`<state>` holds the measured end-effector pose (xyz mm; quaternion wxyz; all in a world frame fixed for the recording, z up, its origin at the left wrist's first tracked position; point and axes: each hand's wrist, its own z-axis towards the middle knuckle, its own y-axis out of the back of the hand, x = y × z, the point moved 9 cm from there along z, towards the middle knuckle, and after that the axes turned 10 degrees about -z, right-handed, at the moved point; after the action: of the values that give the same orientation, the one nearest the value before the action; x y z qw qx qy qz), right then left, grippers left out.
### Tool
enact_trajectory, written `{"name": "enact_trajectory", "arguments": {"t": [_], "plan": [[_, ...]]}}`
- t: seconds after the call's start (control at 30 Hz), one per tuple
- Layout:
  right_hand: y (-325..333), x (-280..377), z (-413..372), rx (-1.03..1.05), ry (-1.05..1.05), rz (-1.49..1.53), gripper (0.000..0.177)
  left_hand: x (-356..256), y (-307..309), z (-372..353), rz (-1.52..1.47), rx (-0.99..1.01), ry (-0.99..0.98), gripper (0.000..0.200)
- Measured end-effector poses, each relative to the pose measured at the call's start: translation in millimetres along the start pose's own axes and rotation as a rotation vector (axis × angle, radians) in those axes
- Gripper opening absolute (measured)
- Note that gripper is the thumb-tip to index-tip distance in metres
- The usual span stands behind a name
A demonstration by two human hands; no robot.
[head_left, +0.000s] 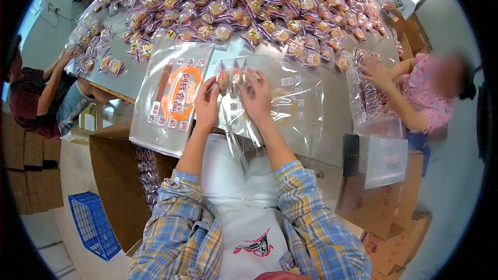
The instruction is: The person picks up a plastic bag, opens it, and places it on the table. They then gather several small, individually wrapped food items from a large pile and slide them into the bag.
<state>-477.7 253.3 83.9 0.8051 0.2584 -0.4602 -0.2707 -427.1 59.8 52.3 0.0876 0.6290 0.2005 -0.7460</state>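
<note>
A crowded packing room holds a long grey worktop (332, 109) that runs away from the wearer, who stands at its near edge in a plaid shirt and white apron (244, 212). On the floor near left sits a blue crate (93, 225), and cardboard boxes (373, 202) stand near right. Just ahead, the left hand (206, 106) has its fingers pressed together on the edge of a clear bag (290, 103). The right hand (258, 98) pinches a short row of wrapped pastries (231, 75), held upright at the bag's mouth. A printed bag (174, 96) lies flat just left of the hands. A co-worker in pink (423, 98) handles another bag at right, and another person (31, 98) leans in at left. Farther off, a heap of loose pastries (249, 5) in purple wrappers covers the worktop. The slick film could probably slide from the left fingers, or the pinched row could fan apart and tip, since only fingertips steady it. The printed bag seems to overhang the near edge and could slip off if nudged.
</note>
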Motion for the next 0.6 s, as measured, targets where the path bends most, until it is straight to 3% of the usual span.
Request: {"name": "enact_trajectory", "arguments": {"t": [0.07, 0.13, 0.3, 0.4, 0.5, 0.6], "plan": [[6, 18, -3, 0.037, 0.084, -0.014, 0.071, -9, -4, -7, 0.029, 0.001, -0.098, 0.042], [-2, 12, -2, 0.086, 0.031, -0.038, 0.071, -25, -11, -10, 0.142, 0.028, -0.271, 0.042], [-1, 2, -1, -0.043, 0.065, 0.113, 0.067, -19, -15, -12, 0.106, 0.079, -0.210, 0.054], [5, -8, -7, -0.135, -0.133, 0.449, 0.063, -19, -17, -14, 0.125, 0.065, -0.164, 0.058], [9, 0, -3, -0.172, 0.052, 0.159, 0.057, -23, -20, -14, 0.202, 0.083, -0.221, 0.058], [17, 3, -5, -0.186, 0.068, 0.106, 0.055, -22, -19, -13, 0.203, 0.088, -0.208, 0.058]]}}
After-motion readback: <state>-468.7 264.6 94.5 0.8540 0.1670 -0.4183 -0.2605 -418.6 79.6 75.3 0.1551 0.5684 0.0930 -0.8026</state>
